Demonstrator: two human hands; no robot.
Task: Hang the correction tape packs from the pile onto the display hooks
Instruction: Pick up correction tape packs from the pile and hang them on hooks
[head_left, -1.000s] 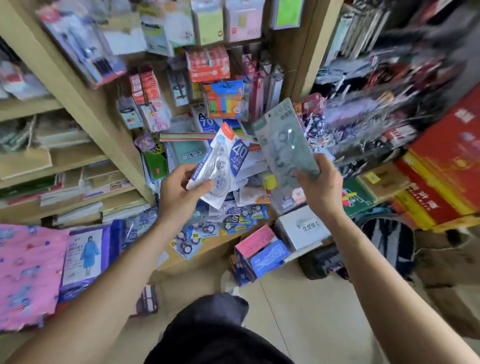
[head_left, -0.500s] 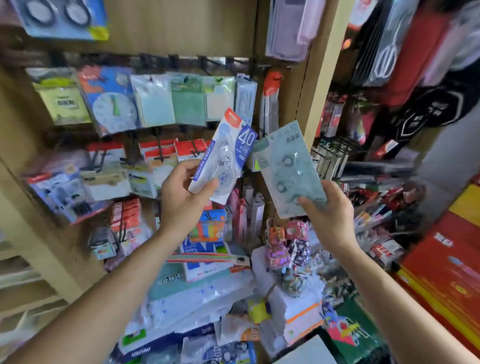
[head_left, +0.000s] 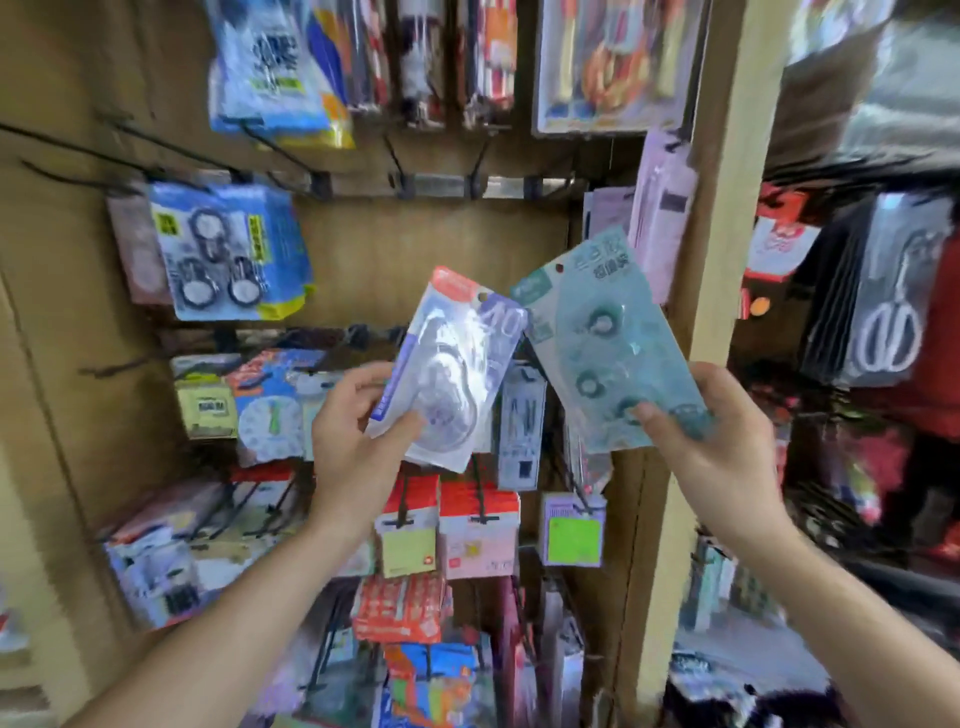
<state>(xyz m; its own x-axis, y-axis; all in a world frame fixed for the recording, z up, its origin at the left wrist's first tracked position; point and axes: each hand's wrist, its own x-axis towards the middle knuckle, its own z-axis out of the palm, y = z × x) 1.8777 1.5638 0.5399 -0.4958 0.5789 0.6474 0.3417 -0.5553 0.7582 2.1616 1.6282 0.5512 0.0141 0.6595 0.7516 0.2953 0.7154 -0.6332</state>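
Observation:
My left hand (head_left: 358, 441) grips a white and purple correction tape pack (head_left: 452, 364) with a red top by its lower left corner. My right hand (head_left: 711, 431) pinches a pale teal correction tape pack (head_left: 597, 338) with several round tape rolls by its bottom edge. Both packs are held up, tilted, their top corners nearly touching, in front of a bare patch of the wooden display board (head_left: 431, 249). Black display hooks (head_left: 400, 176) stick out of a rail above the packs. A blue pack with tape rolls (head_left: 228, 249) hangs on a hook at upper left.
Packed hooks surround the bare patch: sticky notes (head_left: 410, 545) and red-topped packs (head_left: 478, 525) below, pen packs (head_left: 608, 62) above. A wooden upright (head_left: 727, 260) bounds the board on the right; scissors packs (head_left: 888, 291) hang beyond it. The pile is out of view.
The view has tilted up from the pile and lower shelf to the upper hook rows. Both hands rose with their packs, keeping the same hold; the packs now face the bare board patch.

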